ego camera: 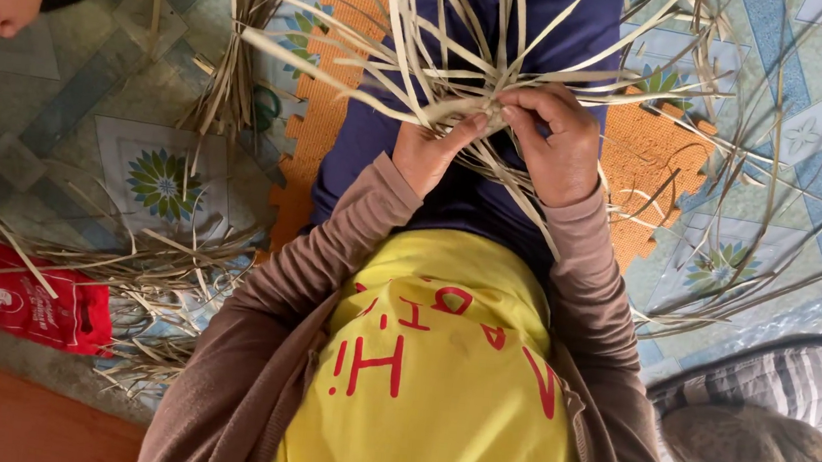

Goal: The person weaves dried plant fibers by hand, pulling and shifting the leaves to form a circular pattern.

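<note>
So from where I'm watching, the bundle of pale dried flat leaf strips (482, 99) sits right over the lap, crossing point dead between both hands, strips fanning outward in every direction rather than along one axis. Left hand (430, 148) is pinched closed on the knot from below-left; right hand (559, 145) is curled shut over it from the right, maybe slightly nearer the centre, hard to say with strips in the way. Loose strips lie on the patterned tiled floor (65, 102) to the left.
</note>
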